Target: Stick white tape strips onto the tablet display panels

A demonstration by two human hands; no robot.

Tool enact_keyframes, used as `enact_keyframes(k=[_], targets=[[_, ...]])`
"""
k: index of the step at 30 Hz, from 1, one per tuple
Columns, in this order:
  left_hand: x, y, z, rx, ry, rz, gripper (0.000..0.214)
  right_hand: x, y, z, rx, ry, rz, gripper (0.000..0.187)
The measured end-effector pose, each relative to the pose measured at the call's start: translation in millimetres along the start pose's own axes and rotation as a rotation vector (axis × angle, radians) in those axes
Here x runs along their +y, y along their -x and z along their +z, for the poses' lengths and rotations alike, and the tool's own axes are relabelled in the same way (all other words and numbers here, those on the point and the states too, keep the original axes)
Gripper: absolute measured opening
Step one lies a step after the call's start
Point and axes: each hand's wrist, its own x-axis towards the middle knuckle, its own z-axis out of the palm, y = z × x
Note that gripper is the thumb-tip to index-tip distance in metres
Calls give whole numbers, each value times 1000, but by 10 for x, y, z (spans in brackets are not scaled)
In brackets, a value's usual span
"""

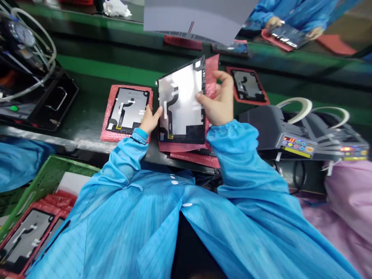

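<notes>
A tablet screen panel (pixel 184 104), silver-backed with a black rim and a dark flex cable, is raised and tilted in front of me. My right hand (pixel 221 99) pinches its right edge, thumb on the silver back. At its left edge, my left hand (pixel 150 120) grips with the thumb along the rim; its other fingers are partly hidden. Pink bubble wrap (pixel 194 158) lies beneath and behind the panel. Just left of my left hand, a second screen panel (pixel 132 106) rests face-down on a stack of pink bubble wrap (pixel 106 130).
Grey tape dispensers (pixel 267 124) with lit displays stand at right. A machine with a gauge (pixel 24 35) is at left. Another panel (pixel 247 85) lies behind on pink wrap. A green crate (pixel 35 174) holds wrapped panels. Across the bench, a co-worker's hands (pixel 274 23) hold a panel.
</notes>
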Motion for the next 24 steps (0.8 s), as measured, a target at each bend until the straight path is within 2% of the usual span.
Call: enact_keyframes(k=[3,6,8,10,12,14,15,17,20,21,22,23,24], targets=[[177,30,-297,-21,323,-127,32,-236,-149,115,2,-159,11,59],[368,0,-805,115,325,-78,25,-166,-293,557,-22,-205,111,64],[425,-62,-1164,239,174,-59,20,-14,-368,974,-74,-184,180,63],[400,-140,-1446,335,-75,-76,18,127,-410,1380,-126,-122,245,63],[309,-213,-1608,357,-390,-152,20,182,-405,1668,-184,3,334,66],[201,-258,-1657,302,-673,-259,23,123,-336,1758,-290,172,409,62],[158,-268,-1654,264,-774,-300,23,57,-272,1718,-354,248,417,56],[118,-265,-1632,203,-889,-333,18,-106,-74,1475,-447,327,356,41],[206,-237,-1630,141,-976,-350,24,-275,396,795,-426,230,244,19],[270,-229,-1638,104,-999,-357,30,-280,588,515,-385,154,263,14],[346,-224,-1641,68,-1030,-360,35,-253,790,223,-291,79,313,12],[429,-221,-1631,39,-1074,-361,40,-200,994,-72,-134,25,386,18],[516,-221,-1598,24,-1181,-361,45,-127,1192,-361,93,11,464,25]])
